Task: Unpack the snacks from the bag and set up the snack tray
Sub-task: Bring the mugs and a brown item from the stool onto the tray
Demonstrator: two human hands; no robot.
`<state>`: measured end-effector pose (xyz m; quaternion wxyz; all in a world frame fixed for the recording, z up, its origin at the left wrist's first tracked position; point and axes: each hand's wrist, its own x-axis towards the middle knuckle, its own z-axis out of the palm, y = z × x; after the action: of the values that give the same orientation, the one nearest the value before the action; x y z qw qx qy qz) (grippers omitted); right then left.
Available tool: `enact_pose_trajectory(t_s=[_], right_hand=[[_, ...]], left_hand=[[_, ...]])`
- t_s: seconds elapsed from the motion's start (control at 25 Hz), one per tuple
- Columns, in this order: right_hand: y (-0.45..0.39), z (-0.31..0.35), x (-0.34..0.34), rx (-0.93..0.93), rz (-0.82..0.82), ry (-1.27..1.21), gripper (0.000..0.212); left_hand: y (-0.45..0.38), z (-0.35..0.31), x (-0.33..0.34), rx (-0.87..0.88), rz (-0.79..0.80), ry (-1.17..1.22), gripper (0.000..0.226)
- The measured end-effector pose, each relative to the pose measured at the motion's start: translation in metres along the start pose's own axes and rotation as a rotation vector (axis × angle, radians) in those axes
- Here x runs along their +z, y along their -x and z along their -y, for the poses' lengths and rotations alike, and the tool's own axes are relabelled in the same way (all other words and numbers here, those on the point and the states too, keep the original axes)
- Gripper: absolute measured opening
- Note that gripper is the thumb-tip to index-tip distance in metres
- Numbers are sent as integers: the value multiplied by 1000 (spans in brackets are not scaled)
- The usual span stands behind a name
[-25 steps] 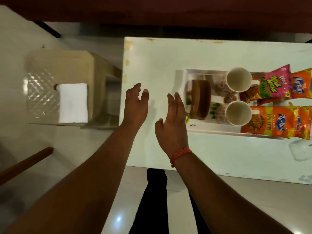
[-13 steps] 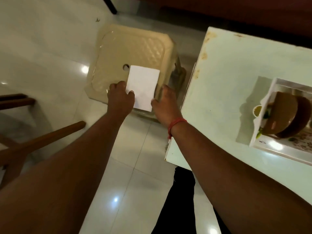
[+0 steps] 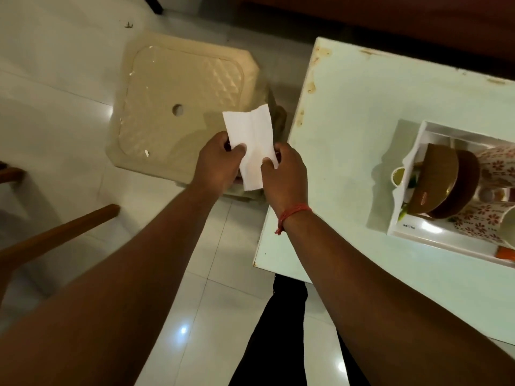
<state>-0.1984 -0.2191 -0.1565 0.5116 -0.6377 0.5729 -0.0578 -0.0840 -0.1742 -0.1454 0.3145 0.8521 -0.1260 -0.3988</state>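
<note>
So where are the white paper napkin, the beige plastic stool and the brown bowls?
white paper napkin (image 3: 249,129): head view, upper half.
beige plastic stool (image 3: 178,79): head view, seat.
brown bowls (image 3: 437,179): head view, nearer bowl's underside.

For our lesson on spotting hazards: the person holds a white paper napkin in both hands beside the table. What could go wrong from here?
1. The thin white paper napkin, pinched between the left hand and the right hand, could tear if they pull apart.
2. The brown wooden bowls lean tilted in the white rectangular tray; a knock might tip them.
3. The beige plastic stool stands close by, so it might trip the person.
</note>
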Motion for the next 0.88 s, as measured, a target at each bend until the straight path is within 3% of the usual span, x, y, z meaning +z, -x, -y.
enact_pose_trajectory(t_s=[0.12,0.28,0.44,0.56,0.88], right_hand=[[19,-30,-43,-119,-88,35,29],[40,-75,-100,-158,-73,49,31],[54,-118,-167,-202,-84,191,51],[58,-139,-211,-203,-158,241,50],[42,-177,-271,-142,-354,210,42]], left_hand=[[29,-18,50,1,84,24,34],[67,-41,119,55,178,25,15],[99,-68,184,121,198,-38,38],[123,-97,226,278,187,-163,54],[108,-159,312,724,54,-562,46]])
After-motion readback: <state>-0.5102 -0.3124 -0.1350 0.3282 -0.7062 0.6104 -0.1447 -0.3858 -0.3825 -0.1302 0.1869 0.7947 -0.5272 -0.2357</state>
